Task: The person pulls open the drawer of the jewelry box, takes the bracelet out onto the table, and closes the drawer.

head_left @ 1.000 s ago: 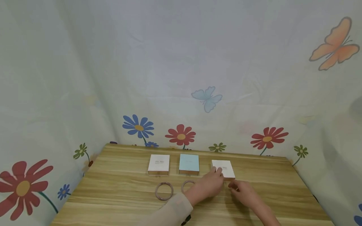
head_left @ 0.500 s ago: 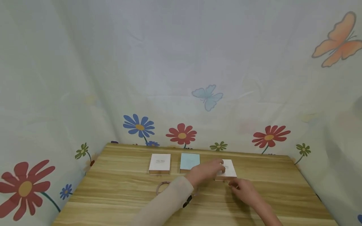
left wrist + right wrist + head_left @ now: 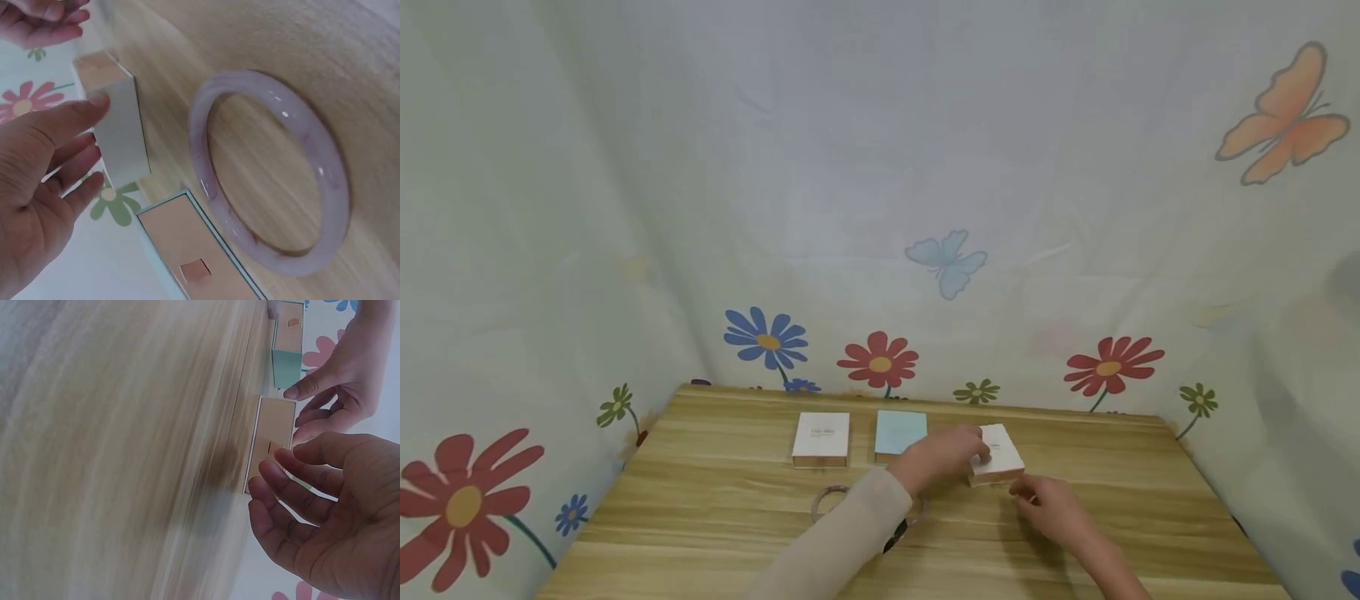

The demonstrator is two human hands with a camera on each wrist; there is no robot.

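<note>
Gripped at its left side, a white, flat, rectangular box (image 3: 1006, 454), smooth-lidded, marked with small dark lettering too tiny to read. Fronted by a peach-tan panel (image 3: 275, 419) with a small orange tab (image 3: 270, 447). Located at the right end of a row, on the wood-grain worktop (image 3: 685, 508), turned slightly askew.

Grip of the left hand (image 3: 943, 457) clamped on that box: thumb against the side wall, fingers bent over the top. Grip of the right hand (image 3: 1048, 507) loosely curled around nothing, just beside the front right corner; cannot tell whether touching.

Counted: three boxes, two white and one pale blue. At the row's left end, the second white box (image 3: 822, 433), lettered likewise. In between, a pale-blue rectangular box (image 3: 898, 427), partly hidden by the left hand, peach-tan in front and also tabbed.

Counted nearer the camera: two ring-shaped bangles, a left bangle (image 3: 817, 500) and a right bangle (image 3: 923, 510), both partly covered by the beige sleeve (image 3: 842, 537) and arm. Up close from the left wrist, one of them glossy, mauve, marbled reddish-brown, lying near the pale-blue box.

Behind, a pale curtain (image 3: 775, 167) printed with flowers and two butterflies, one orange, one light blue.
</note>
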